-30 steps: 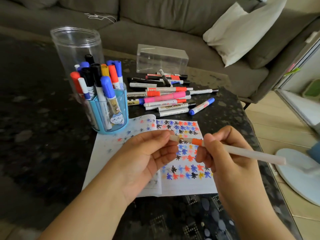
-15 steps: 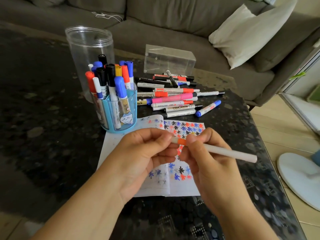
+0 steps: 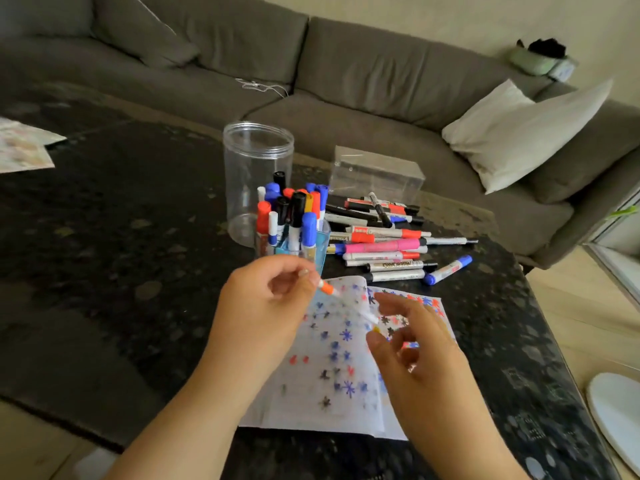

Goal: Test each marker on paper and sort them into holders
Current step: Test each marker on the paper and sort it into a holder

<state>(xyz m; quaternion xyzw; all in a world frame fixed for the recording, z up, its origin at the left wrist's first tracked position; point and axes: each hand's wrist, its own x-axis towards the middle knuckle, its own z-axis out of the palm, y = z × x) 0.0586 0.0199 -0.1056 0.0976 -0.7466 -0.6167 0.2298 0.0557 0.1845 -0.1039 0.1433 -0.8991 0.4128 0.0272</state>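
Observation:
My left hand point(image 3: 263, 306) pinches the orange end of a white marker point(image 3: 346, 303) above the test paper point(image 3: 332, 393), which is covered in coloured star marks. The marker's body slants down-right toward my right hand point(image 3: 419, 351). That hand is blurred, its fingers spread and loose beside the marker's far end. A blue holder point(image 3: 321, 244) packed with several capped markers stands just behind my left hand. A clear round jar point(image 3: 256, 161) with nothing in it stands behind the holder. Several loose markers point(image 3: 384, 245) lie in a pile to the right.
A clear rectangular box point(image 3: 375, 171) sits behind the pile on the dark speckled table point(image 3: 104, 254). Another sheet point(image 3: 20, 147) lies at the far left. A grey sofa point(image 3: 363, 74) with a white pillow point(image 3: 519, 133) runs behind. A white round base point(image 3: 620, 410) stands on the floor at right.
The view has tilted up and left. The marker has passed to my left hand, held by its orange end. My right hand has loosened its grip and its fingers have spread.

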